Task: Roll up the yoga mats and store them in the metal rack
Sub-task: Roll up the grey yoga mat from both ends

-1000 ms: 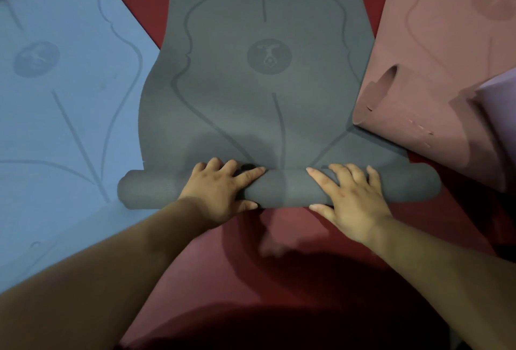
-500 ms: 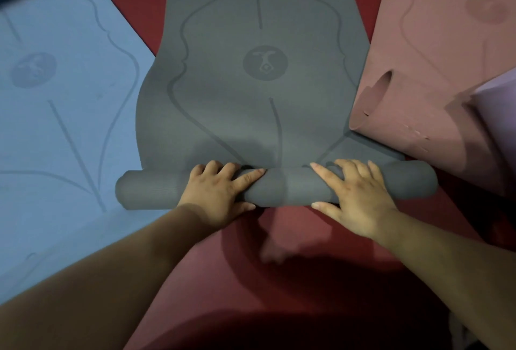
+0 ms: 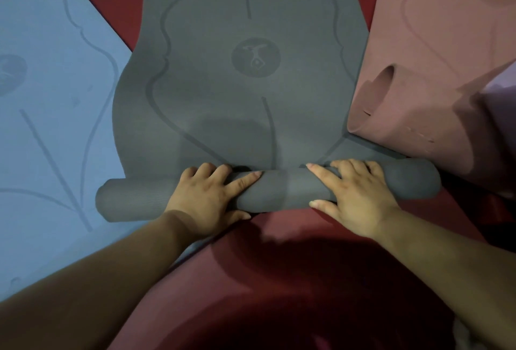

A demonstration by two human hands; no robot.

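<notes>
The grey mat (image 3: pixel 251 104) lies on the red floor (image 3: pixel 279 240), its near end wound into a roll (image 3: pixel 284 190). Both hands cup that roll, the left hand (image 3: pixel 205 199) left of its middle and the right hand (image 3: pixel 358 196) right of it, with fingers curved over the top and thumbs against the near side. A blue mat (image 3: pixel 55 104) lies left of the grey mat; a pink mat (image 3: pixel 435 51), curled at its near end, lies right of it.

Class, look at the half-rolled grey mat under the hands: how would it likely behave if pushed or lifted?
Pushed forward, the grey mat would probably roll easily, since its rolled part is a round cylinder. Released, it may spring open: the left hand and right hand press it, and the pink mat curls loosely at its end. Lifted, the thin flat part would likely flop.
</notes>
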